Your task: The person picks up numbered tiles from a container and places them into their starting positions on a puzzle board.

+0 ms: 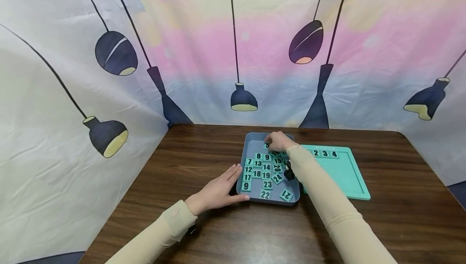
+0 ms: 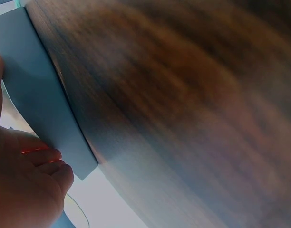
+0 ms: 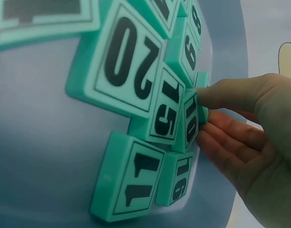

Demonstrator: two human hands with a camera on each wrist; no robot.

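Observation:
A blue-grey tray (image 1: 255, 136) holds several mint-green number tiles. My left hand (image 1: 218, 188) rests against its left side with fingers straight and thumb at the front-left corner; in the left wrist view, fingers (image 2: 50, 164) touch the tray's outer wall (image 2: 41, 90). At the back of the tray, my right hand (image 1: 278, 140) pinches the number 5 tile (image 1: 267, 146) between thumb and fingers. In the right wrist view, the right hand (image 3: 250, 128) is beside the 10 tile (image 3: 189, 121); the pinched tile is mostly hidden behind it. Tiles 15 (image 3: 167, 107) and 16 (image 3: 180, 178) lie close by.
A mint-green board (image 1: 342, 175) lies right of the tray, with tiles 2, 3 and 4 (image 1: 334, 154) in a row along its top; my right forearm covers its left part. Both sit on a dark wooden table (image 1: 204, 146). A lamp-patterned cloth (image 1: 204, 53) hangs behind.

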